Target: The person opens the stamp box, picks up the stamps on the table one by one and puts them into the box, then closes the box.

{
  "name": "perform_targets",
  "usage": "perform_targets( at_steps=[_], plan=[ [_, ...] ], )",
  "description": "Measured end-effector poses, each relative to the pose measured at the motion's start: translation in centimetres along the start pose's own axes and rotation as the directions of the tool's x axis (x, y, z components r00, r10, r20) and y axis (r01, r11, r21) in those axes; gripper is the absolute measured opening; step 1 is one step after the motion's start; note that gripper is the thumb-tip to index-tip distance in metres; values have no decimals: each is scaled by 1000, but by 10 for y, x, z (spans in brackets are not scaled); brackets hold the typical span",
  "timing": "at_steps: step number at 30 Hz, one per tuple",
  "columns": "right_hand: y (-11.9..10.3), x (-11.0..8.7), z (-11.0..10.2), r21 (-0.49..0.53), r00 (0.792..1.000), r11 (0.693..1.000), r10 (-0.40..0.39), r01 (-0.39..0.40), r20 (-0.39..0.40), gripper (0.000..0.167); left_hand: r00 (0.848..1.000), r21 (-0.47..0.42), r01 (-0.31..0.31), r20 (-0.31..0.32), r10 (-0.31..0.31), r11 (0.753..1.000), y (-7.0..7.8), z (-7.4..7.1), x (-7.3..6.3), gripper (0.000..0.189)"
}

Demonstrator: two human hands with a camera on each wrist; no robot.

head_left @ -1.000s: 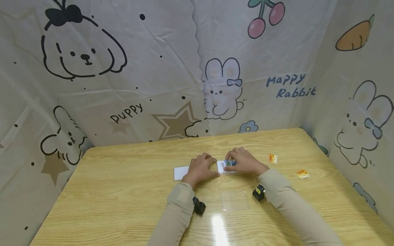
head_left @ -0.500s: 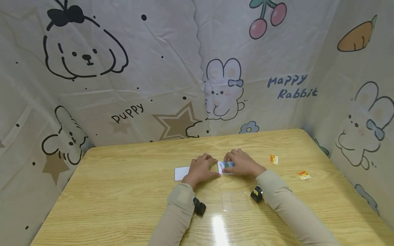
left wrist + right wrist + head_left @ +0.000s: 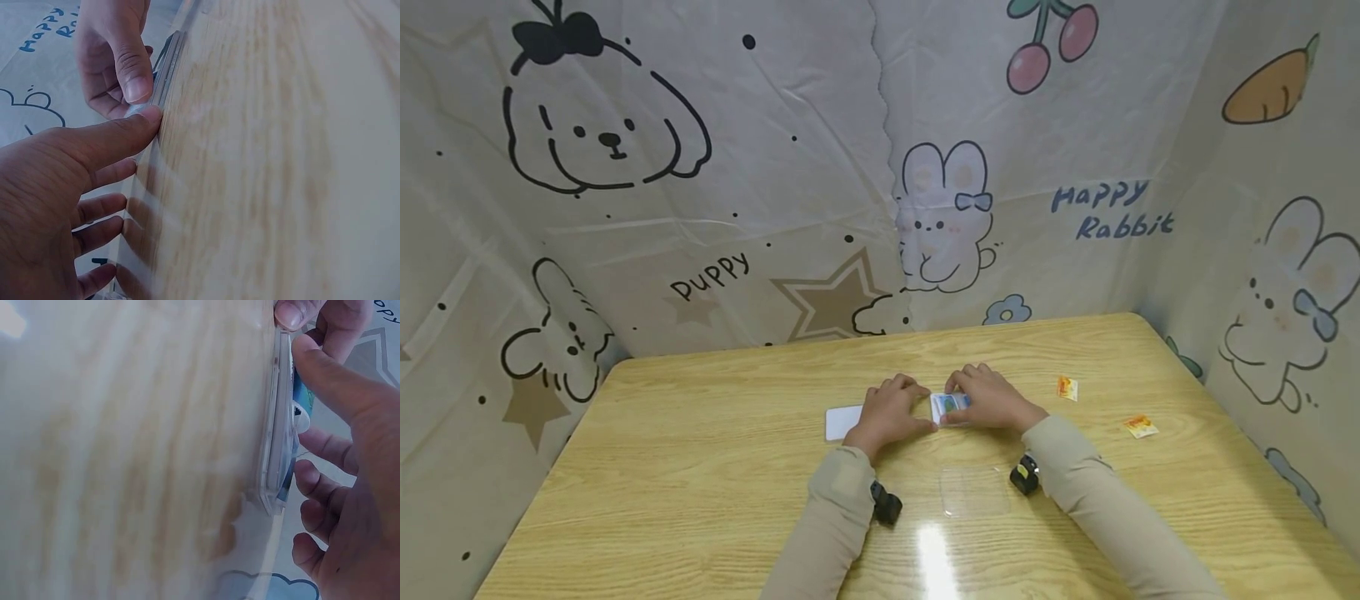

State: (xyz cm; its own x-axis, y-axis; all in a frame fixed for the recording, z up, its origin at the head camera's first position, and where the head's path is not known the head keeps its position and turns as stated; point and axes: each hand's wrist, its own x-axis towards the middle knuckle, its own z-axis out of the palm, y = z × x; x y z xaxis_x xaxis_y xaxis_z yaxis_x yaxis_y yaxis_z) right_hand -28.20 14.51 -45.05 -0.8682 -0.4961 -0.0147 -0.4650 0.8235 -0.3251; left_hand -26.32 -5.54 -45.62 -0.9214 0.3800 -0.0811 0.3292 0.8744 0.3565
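Note:
A shallow clear plastic case (image 3: pixel 275 425) lies on the table between the two hands. On top of it rests a blue printed sheet (image 3: pixel 953 403) with a slightly bowed edge in the right wrist view. At the case's left end my left hand (image 3: pixel 891 412) grips it, thumb on the near corner and index finger on the far one. My right hand (image 3: pixel 992 397) holds the sheet over the case between thumb and fingers, covering the right part of both. Partly behind the left hand lies a flat white rectangular piece (image 3: pixel 841 423).
A thin transparent plastic piece (image 3: pixel 973 492) lies nearer the body. Two small orange-and-white packets, a far packet (image 3: pixel 1067 389) and a nearer packet (image 3: pixel 1140 427), are to the right. The wooden table (image 3: pixel 700 467) ends at a printed cloth backdrop (image 3: pixel 805 167).
The blue sheet, curled up in the right hand a second ago, now lies flatter over the case. The right hand has shifted slightly left; the left hand has stayed put.

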Motion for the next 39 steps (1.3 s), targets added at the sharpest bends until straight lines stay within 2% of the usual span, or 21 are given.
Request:
perform_targets(
  at_steps=[8,12,18,25,32,39],
  plan=[
    [-2,2,2,-35,1000,999,11,-11,-6,51,1000,-6,0,1,0,1000,0,-1,-1,60],
    [-4,1,0,-16,1000,1000,19,-19,-1,52,1000,-8,-2,2,2,1000,0,-1,-1,60],
    [0,-2,-6,62,1000,998,-4,4,-2,54,1000,-1,1,0,-1,1000,-1,-1,0,60],
    [16,-8,-10,140,1000,990,-3,0,17,59,1000,11,8,0,-8,1000,-2,-1,0,59],
    [35,-20,-13,277,997,960,22,-42,72,63,1000,7,2,-2,-2,1000,0,-1,-1,59],
    [47,-28,-11,295,995,955,5,-33,97,64,1000,6,3,-6,-3,1000,2,-2,-3,59]
  ],
)
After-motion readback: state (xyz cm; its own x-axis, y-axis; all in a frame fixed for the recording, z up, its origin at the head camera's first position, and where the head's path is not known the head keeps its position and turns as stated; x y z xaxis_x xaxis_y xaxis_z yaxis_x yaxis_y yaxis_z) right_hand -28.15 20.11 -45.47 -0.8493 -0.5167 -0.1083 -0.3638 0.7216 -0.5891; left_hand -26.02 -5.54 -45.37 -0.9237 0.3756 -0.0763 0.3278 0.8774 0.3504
